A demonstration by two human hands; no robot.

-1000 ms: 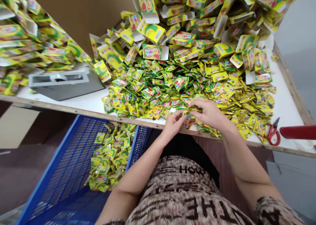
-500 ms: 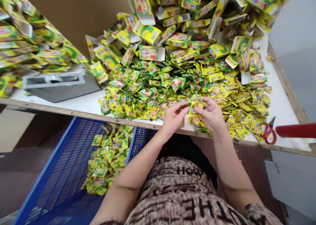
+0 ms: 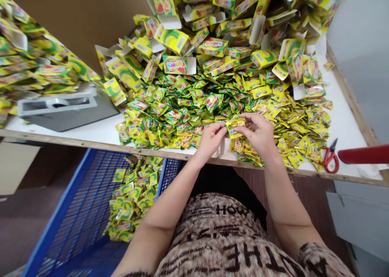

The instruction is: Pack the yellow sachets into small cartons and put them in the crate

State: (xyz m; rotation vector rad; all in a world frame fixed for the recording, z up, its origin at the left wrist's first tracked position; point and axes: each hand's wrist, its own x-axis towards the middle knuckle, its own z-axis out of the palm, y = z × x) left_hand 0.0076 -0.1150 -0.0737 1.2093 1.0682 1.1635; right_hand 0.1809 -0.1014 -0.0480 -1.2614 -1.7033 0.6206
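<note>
A small yellow candy sachet (image 3: 235, 128) is held over the front of the table, between my two hands. My right hand (image 3: 259, 135) pinches it with the thumb on top and the fingers behind. At its left end, the thumb and index finger of my left hand (image 3: 210, 142) are pressed together on the sachet's edge. A whitish card piece (image 3: 224, 147) shows just below my left hand; the rest of it is hidden. Green-and-yellow sachets (image 3: 182, 106) lie heaped beyond my hands, and mostly yellow sachets (image 3: 299, 127) spread to the right.
Open printed cartons (image 3: 212, 46) pile up at the back. A grey box-shaped stand (image 3: 73, 110) sits at left beside a brown cardboard panel (image 3: 75, 17). Red-handled scissors (image 3: 330, 159) lie by a red bar (image 3: 364, 154) at right. Below the table edge, a blue crate (image 3: 69, 212) holds filled cartons (image 3: 133, 192).
The view has shifted slightly. Both hands still hold the sachet, which is now turned a little flatter, and the right fingers have shifted along its right end.
</note>
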